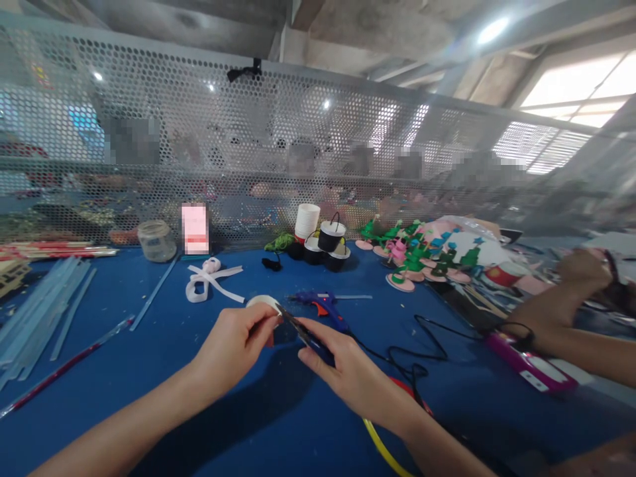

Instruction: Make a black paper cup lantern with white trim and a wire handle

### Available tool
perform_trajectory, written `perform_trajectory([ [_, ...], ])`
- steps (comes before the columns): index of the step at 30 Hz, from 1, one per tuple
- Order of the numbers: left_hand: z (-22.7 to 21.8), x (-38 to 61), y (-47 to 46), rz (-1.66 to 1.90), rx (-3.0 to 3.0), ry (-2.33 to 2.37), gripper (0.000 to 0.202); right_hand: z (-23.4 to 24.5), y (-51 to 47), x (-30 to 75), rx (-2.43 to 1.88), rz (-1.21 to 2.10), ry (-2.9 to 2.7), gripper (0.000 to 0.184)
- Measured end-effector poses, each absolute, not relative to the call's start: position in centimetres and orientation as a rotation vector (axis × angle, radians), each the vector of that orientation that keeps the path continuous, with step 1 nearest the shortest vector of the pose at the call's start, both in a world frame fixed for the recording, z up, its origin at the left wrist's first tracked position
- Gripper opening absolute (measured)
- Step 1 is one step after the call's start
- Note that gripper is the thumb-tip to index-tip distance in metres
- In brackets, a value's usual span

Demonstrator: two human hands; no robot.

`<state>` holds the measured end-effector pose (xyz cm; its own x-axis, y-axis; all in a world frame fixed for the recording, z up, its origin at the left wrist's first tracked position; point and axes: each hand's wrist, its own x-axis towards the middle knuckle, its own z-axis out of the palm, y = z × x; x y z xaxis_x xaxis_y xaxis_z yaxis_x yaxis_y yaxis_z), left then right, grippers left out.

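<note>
My left hand (pixel 238 341) is closed on a small white paper cup (pixel 264 302), whose pale rim shows above my fingers. A bit of red shows below them. My right hand (pixel 345 371) is wrapped round a slim dark hand tool (pixel 315 344); its pointed tip touches the cup's edge near my left fingertips. Whether the tool is a knife or scissors, I cannot tell. White ribbon (pixel 211 278) lies loosely looped on the table, one end reaching toward the cup. Just beyond my hands lies a blue glue gun (pixel 322 305) with a clear stick in it.
Clear glue sticks (pixel 47 311) and a glass jar (pixel 157 241) are at left. Stacked paper cups (pixel 307 221) and small black-and-white buckets (pixel 331 235) stand ahead. Green and pink crafts (pixel 412 258), a purple power strip (pixel 529 364) and another person's arm (pixel 556 324) are right. A perforated screen (pixel 199 132) stands behind.
</note>
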<state>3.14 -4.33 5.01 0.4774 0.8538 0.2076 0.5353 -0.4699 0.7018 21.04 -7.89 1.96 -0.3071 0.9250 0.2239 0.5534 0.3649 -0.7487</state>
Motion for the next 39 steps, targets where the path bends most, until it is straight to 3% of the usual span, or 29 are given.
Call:
perform_trajectory([
  [5, 4.9, 3.2, -4.5, 0.777, 2.271, 1.178, 0.025, 1.6, -7.9, 20.8, -1.298, 0.776, -1.933, 0.041],
  [12, 6.1, 2.5, -3.7, 0.509, 1.648, 0.935, 0.025, 2.2, -7.9, 20.7, -1.245, 0.762, -1.944, 0.038],
  [16, 6.8, 1.7, -3.2, 0.462, 1.587, 0.914, 0.023, 2.6, -7.8, 21.2, -1.249, 0.759, -1.961, 0.04],
  [23, 8.1, -0.8, -1.2, 0.981, 1.583, 1.107, 0.02, 2.4, -8.9, 21.2, -1.354, 0.692, -2.152, 0.058],
  [33, 6.9, -1.4, -0.1, 1.332, 1.48, 1.05, 0.02, 5.5, -2.5, 22.1, -1.434, 0.292, -2.321, 0.053],
  [39, 7.1, -1.5, -0.2, 1.396, 1.428, 0.966, 0.015, 3.7, 6.6, 21.0, -1.672, 0.259, -2.4, 0.05],
])
